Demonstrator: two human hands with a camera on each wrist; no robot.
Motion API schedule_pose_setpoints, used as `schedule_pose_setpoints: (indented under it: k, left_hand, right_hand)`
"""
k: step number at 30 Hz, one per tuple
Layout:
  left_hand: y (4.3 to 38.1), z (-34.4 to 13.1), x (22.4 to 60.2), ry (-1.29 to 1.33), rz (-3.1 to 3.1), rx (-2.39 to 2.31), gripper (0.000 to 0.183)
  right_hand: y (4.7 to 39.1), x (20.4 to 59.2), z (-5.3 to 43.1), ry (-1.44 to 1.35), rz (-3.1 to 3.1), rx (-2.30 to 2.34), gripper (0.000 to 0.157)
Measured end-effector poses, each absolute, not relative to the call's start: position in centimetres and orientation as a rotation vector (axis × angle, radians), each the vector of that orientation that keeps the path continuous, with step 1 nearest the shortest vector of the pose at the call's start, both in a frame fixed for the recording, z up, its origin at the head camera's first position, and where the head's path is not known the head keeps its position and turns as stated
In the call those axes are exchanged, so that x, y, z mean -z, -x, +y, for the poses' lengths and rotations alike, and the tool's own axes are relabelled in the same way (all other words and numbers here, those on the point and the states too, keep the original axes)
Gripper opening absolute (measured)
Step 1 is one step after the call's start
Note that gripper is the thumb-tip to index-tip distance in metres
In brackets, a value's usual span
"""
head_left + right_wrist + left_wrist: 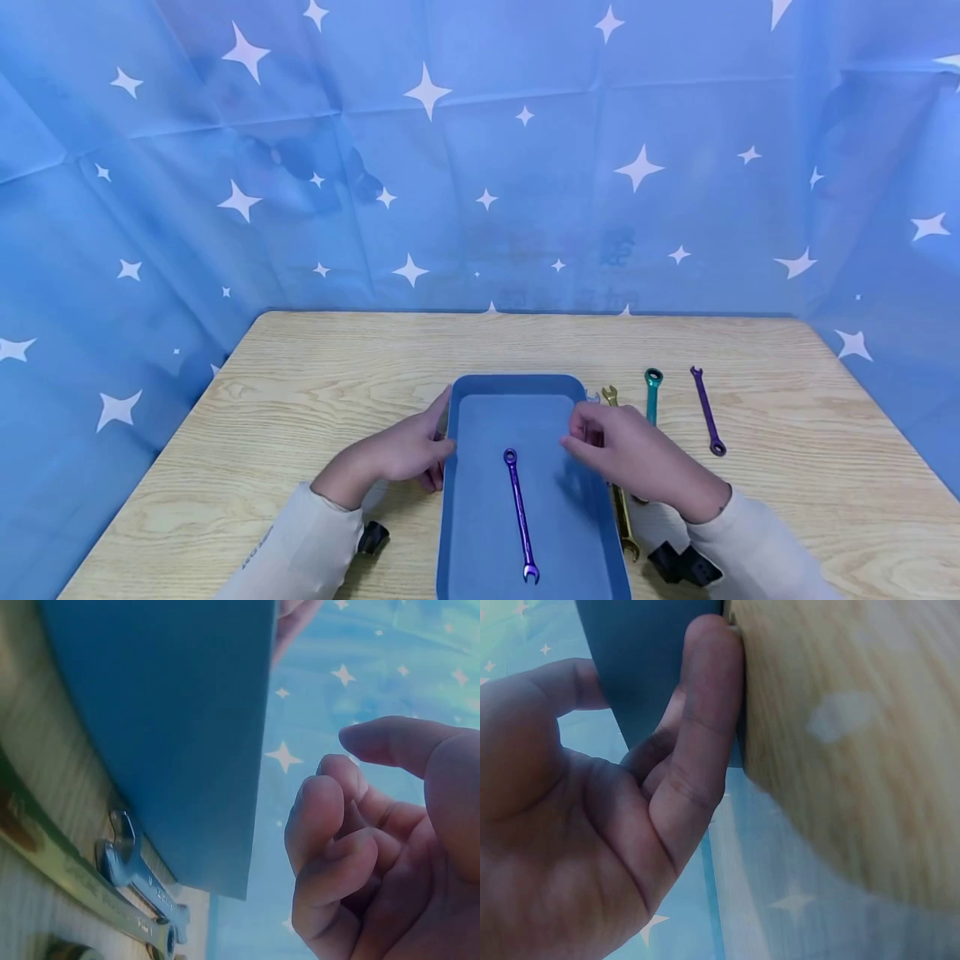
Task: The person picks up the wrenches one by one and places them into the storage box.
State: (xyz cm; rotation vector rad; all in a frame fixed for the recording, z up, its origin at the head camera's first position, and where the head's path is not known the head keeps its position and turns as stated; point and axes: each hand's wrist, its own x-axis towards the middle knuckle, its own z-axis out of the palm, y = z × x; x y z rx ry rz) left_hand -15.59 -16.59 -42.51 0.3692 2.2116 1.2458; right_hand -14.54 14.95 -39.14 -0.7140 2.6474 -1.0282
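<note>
A blue tray lies on the table, with a purple combination wrench inside it. My left hand holds the tray's left wall; the thumb reaches over the rim and the fingers lie against the outer side, as the left wrist view shows. Over the tray's right wall hovers my right hand, fingers loosely curled and thumb apart from them, nothing between. Beside that wall lie a gold wrench and a silver wrench, which the tray and right hand mostly hide in the head view.
Farther right are a teal ratcheting wrench, partly covered by my right hand, and a dark purple wrench. A blue curtain with white stars hangs around the wooden table.
</note>
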Motion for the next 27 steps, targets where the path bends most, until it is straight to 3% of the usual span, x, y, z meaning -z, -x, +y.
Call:
schedule_pose_setpoints:
  k: [27]
  left_hand:
    - [15.6, -16.6, 42.6, -0.365, 2.208, -1.252, 0.085]
  right_hand:
    - [16.2, 39.6, 17.0, 0.572, 2.842, 0.855, 0.018]
